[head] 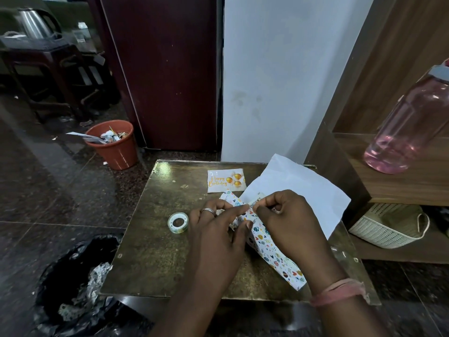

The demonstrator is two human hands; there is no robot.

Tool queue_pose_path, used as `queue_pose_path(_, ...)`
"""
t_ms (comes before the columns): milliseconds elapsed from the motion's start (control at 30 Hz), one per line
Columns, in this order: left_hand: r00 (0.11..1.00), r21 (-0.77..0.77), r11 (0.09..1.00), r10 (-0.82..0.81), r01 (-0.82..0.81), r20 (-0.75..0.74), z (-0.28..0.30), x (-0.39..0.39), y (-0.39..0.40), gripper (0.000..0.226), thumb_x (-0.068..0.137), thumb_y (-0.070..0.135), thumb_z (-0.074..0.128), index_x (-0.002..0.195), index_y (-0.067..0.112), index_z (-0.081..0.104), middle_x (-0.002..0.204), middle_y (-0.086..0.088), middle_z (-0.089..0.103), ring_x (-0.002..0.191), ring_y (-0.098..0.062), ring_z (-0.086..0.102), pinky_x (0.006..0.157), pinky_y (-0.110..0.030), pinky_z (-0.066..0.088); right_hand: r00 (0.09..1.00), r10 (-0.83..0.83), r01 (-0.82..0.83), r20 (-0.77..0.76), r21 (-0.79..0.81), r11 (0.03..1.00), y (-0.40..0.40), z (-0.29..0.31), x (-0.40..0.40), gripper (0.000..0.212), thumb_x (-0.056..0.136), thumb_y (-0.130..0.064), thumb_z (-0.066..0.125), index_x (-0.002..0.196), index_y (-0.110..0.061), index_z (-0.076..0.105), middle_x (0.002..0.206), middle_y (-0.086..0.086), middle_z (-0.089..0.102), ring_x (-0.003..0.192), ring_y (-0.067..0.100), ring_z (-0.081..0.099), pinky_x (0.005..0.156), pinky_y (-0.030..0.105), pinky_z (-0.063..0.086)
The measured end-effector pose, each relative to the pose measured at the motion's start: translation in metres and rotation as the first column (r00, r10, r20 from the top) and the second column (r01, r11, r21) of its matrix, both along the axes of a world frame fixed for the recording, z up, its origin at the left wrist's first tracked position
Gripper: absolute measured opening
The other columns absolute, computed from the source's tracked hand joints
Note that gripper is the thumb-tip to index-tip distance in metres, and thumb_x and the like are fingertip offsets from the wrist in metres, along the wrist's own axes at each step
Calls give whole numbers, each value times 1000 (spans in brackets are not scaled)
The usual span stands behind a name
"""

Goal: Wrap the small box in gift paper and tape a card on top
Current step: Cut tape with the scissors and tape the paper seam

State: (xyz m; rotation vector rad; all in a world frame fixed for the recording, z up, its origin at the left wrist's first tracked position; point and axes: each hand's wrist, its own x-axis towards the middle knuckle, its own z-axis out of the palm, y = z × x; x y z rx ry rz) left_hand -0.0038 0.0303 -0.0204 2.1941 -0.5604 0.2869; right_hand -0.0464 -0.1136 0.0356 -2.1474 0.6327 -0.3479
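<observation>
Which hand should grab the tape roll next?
Probably left. The tape roll lies just beside the left hand; the right hand is farther off, pinching the gift paper.

We look down on a small brown table (pixel 155 251) carrying a roll of tape (pixel 177 223), a "Happy Birthday" card (pixel 226 180) at its far edge, and patterned gift paper (pixel 274 254) spread beside the card.
</observation>
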Motion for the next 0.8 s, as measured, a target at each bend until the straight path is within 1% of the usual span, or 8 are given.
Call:
queue_pose_path(100,1000,8,1000,1,-1,3,0,0,0,33,89,45,63,119,42,74,116,13,57,108,-15,41,94,-35,44,1000,-23,23,-2,-41,999,5,-1,3,14,86,-25,73,73,-26,74,80,-16,71,86,3,65,90,39,54)
queue_pose_path(167,1000,15,1000,3,-3,7,0,0,0,33,89,45,63,120,42,74,117,13,58,108,-15,41,95,-38,46,999,-36,36,0,-65,997,9,-1,4,14,85,-25,74,71,-27,73,79,-17,70,89,8,66,92,45,53)
queue_pose_path(333,999,35,999,-2,0,45,1,-3,1,43,91,38,60,133,47,64,124,10,57,109,-17,42,93,-38,47,999,-50,50,-4,-67,997,11,-1,5,16,82,-27,76,67,-27,71,78,-17,69,92,12,64,92,47,52)
queue_pose_path(433,993,54,998,-41,35,114,2,-3,0,44,90,25,56,127,44,70,118,10,60,103,-20,44,84,-43,52,998,-61,60,-6,-65,996,10,-2,4,17,84,-31,78,70,-28,70,88,-14,68,98,15,63,93,47,51)
queue_pose_path(500,990,66,997,-44,36,133,1,-2,0,41,92,29,51,125,40,72,116,9,61,101,-21,45,81,-45,53,998,-64,63,-7,-66,996,9,-3,4,16,85,-31,78,71,-28,70,92,-12,68,99,14,62,93,46,51)
queue_pose_path(667,994,105,994,-22,11,103,0,-3,4,40,90,20,74,124,40,73,117,10,60,105,-17,43,88,-37,49,996,-84,84,9,-58,995,10,-7,5,12,82,-31,78,74,-30,70,99,-5,66,99,16,62,94,46,51)
queue_pose_path(733,993,131,991,-23,8,117,1,-2,5,43,88,19,77,124,41,73,118,10,60,106,-15,42,89,-30,43,994,-105,105,12,-67,992,11,-8,6,7,83,-31,79,84,-30,71,105,-3,64,106,20,60,97,46,49)
queue_pose_path(800,992,144,990,-19,1,125,1,-1,5,42,87,22,78,124,42,73,118,9,60,106,-16,42,89,-27,37,993,-115,113,-10,-83,990,10,-8,5,33,84,-31,80,114,-28,67,115,-1,60,115,21,55,103,44,46)
